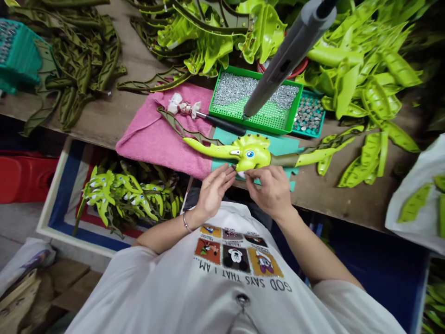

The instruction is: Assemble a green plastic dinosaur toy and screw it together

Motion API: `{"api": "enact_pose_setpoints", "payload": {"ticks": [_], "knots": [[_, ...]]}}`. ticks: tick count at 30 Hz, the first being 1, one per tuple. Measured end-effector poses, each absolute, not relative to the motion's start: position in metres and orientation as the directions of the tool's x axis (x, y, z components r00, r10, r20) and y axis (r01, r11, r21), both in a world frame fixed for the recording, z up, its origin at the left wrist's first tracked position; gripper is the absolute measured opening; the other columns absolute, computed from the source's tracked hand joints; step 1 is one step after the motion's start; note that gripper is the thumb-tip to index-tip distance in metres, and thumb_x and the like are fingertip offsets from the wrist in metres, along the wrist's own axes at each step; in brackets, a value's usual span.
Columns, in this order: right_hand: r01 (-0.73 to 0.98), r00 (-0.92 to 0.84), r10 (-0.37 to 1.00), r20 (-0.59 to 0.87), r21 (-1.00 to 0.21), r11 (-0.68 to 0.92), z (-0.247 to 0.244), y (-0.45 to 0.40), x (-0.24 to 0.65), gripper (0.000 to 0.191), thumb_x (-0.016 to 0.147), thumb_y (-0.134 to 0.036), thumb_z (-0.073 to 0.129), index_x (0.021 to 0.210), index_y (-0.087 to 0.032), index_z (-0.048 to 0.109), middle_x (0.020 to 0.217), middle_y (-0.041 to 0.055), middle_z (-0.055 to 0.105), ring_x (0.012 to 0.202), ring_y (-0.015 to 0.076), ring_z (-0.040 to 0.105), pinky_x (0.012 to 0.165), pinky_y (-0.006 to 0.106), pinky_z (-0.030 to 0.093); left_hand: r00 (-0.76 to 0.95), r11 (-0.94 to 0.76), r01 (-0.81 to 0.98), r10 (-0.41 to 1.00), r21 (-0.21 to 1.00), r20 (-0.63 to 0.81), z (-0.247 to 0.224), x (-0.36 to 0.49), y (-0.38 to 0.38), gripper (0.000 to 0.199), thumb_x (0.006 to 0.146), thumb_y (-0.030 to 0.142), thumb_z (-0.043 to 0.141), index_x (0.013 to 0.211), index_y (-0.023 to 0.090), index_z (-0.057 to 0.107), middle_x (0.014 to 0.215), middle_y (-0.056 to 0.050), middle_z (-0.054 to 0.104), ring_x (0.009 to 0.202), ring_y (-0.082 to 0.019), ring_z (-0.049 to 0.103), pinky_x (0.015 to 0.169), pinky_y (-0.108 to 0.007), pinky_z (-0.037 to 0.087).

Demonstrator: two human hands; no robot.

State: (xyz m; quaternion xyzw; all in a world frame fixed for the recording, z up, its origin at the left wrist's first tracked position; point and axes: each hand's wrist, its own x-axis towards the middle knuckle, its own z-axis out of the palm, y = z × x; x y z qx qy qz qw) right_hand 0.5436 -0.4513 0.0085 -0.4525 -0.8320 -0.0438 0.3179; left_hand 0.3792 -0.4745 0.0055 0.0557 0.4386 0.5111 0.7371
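A yellow-green plastic toy dinosaur head (251, 155) with a blue eye and a frilled crest lies at the table's front edge, on a teal cloth (222, 135). A long green piece stretches left from it; an olive and green piece runs right. My left hand (216, 189) has its fingers stretched out, their tips at the underside of the head. Curled in a pinch, my right hand (270, 188) grips the lower edge of the head, beside a small white bit. Its fingertips are partly hidden. A grey electric screwdriver (290, 58) hangs above, its tip over the screw tray.
A green tray (257, 121) of screws and a teal tray (309, 113) of round metal parts stand behind. A pink towel (167, 134) bears a dark-handled tool (222, 124). Piles of green parts (378, 83) and olive parts (79, 69) flank them. Toys fill a box (57, 218) below left.
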Motion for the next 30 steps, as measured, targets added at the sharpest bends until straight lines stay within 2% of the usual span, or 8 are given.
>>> {"api": "enact_pose_setpoints", "payload": {"ticks": [2, 5, 8, 11, 15, 19, 25, 30], "knots": [[0.769, -0.397, 0.751, 0.528, -0.255, 0.586, 0.01, -0.451, 0.547, 0.017, 0.086, -0.012, 0.067, 0.091, -0.024, 0.055, 0.074, -0.0006, 0.07, 0.07, 0.0177, 0.065, 0.067, 0.032, 0.047, 0.093, 0.469, -0.706, 0.805, 0.531, -0.587, 0.006, 0.376, -0.475, 0.033, 0.082, 0.026, 0.076, 0.11, 0.014, 0.067, 0.118, -0.014, 0.074, 0.12, -0.029, 0.067, 0.117, -0.047, 0.038], [0.731, -0.221, 0.845, 0.487, -0.49, 0.474, 0.016, -0.439, 0.555, 0.02, 0.085, -0.021, 0.072, 0.098, -0.024, 0.058, 0.091, 0.0028, 0.074, 0.08, 0.0185, 0.07, 0.072, 0.033, 0.052, -0.006, 0.395, -0.717, 0.82, 0.574, -0.572, 0.005, 0.368, -0.473, 0.035, 0.081, 0.024, 0.076, 0.112, 0.016, 0.062, 0.119, -0.012, 0.072, 0.12, -0.027, 0.067, 0.116, -0.045, 0.039], [0.528, 0.067, 0.906, 0.417, -0.785, 0.323, 0.028, -0.4, 0.561, 0.049, 0.077, -0.035, 0.082, 0.116, -0.025, 0.054, 0.124, 0.0107, 0.068, 0.108, 0.0224, 0.069, 0.087, 0.038, 0.057, -0.212, 0.247, -0.73, 0.805, 0.637, -0.555, 0.001, 0.361, -0.462, 0.041, 0.08, 0.019, 0.075, 0.116, 0.02, 0.055, 0.119, -0.007, 0.068, 0.12, -0.021, 0.066, 0.114, -0.041, 0.041], [0.233, 0.009, 0.96, 0.278, -0.935, 0.269, 0.04, -0.343, 0.557, 0.077, 0.066, -0.039, 0.089, 0.13, -0.031, 0.047, 0.14, 0.0114, 0.059, 0.122, 0.0223, 0.064, 0.097, 0.038, 0.055, -0.335, 0.133, -0.716, 0.796, 0.685, -0.505, -0.003, 0.359, -0.442, 0.052, 0.078, 0.012, 0.074, 0.122, 0.024, 0.05, 0.118, -0.003, 0.065, 0.115, -0.016, 0.066, 0.11, -0.035, 0.044], [0.035, -0.23, 0.952, 0.201, -0.976, 0.215, 0.054, -0.291, 0.533, 0.055, 0.07, -0.039, 0.086, 0.115, -0.031, 0.057, 0.104, 0.0042, 0.074, 0.1, 0.0201, 0.071, 0.086, 0.035, 0.058, -0.37, 0.092, -0.689, 0.808, 0.719, -0.458, -0.009, 0.365, -0.419, 0.06, 0.07, 0.008, 0.079, 0.12, 0.025, 0.051, 0.107, 0.002, 0.064, 0.107, -0.014, 0.065, 0.104, -0.031, 0.046], [-0.025, -0.164, 0.961, 0.222, -0.975, 0.221, 0.063, -0.3, 0.501, 0.043, 0.064, -0.038, 0.089, 0.097, -0.026, 0.064, 0.069, -0.0037, 0.067, 0.061, 0.0142, 0.065, 0.058, 0.03, 0.055, -0.39, 0.082, -0.664, 0.81, 0.743, -0.439, -0.017, 0.368, -0.409, 0.055, 0.062, 0.015, 0.089, 0.101, 0.021, 0.051, 0.094, 0.004, 0.062, 0.093, -0.012, 0.064, 0.092, -0.026, 0.049], [-0.108, -0.083, 0.943, 0.322, -0.944, 0.312, 0.05, -0.353, 0.47, 0.029, 0.079, -0.042, 0.078, 0.097, -0.025, 0.063, 0.062, -0.0053, 0.061, 0.053, 0.0153, 0.063, 0.056, 0.032, 0.055, -0.358, 0.05, -0.678, 0.849, 0.733, -0.389, -0.03, 0.364, -0.406, 0.061, 0.057, 0.029, 0.094, 0.09, 0.022, 0.044, 0.079, 0.009, 0.058, 0.072, -0.008, 0.06, 0.073, -0.021, 0.05], [-0.017, -0.064, 0.938, 0.34, -0.94, 0.34, 0.033, -0.363, 0.467, 0.03, 0.085, -0.05, 0.068, 0.099, -0.026, 0.057, 0.062, -0.0048, 0.059, 0.053, 0.0177, 0.063, 0.057, 0.036, 0.056, -0.337, 0.078, -0.69, 0.845, 0.72, -0.415, -0.034, 0.364, -0.406, 0.056, 0.062, 0.025, 0.092, 0.091, 0.022, 0.044, 0.083, 0.007, 0.061, 0.078, -0.01, 0.064, 0.08, -0.025, 0.051]]}}
